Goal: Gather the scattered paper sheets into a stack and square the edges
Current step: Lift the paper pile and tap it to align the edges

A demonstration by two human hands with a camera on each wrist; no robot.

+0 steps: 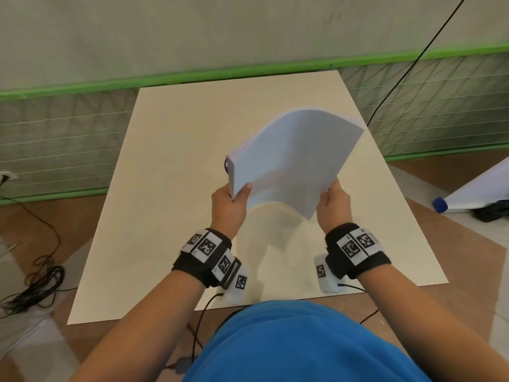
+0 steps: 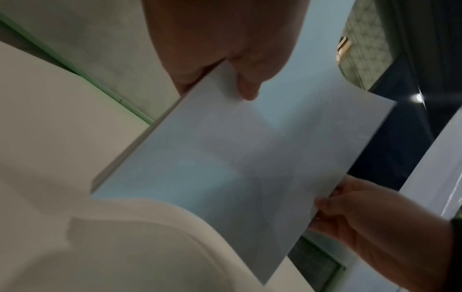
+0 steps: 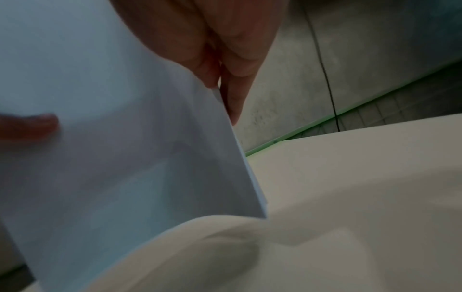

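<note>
A stack of white paper sheets (image 1: pixel 292 158) is lifted off the cream table (image 1: pixel 170 188), tilted with one corner pointing down and its far end curling away. My left hand (image 1: pixel 234 197) pinches the stack's near left edge, thumb on top. My right hand (image 1: pixel 332 199) grips the right edge near the low corner. In the left wrist view the stack (image 2: pixel 240 158) fills the middle, with the left hand (image 2: pixel 237 59) pinching its edge above and the right hand (image 2: pixel 375 227) holding it lower right. In the right wrist view the stack (image 3: pixel 112 158) sits left of my right hand (image 3: pixel 225 79).
A purple object (image 1: pixel 226 164) peeks out behind the stack's left edge. A rolled white sheet with a blue cap (image 1: pixel 440 204) lies on the floor at right. Black cables (image 1: pixel 35 285) coil on the floor at left. A green-trimmed wall (image 1: pixel 192 75) runs behind the table.
</note>
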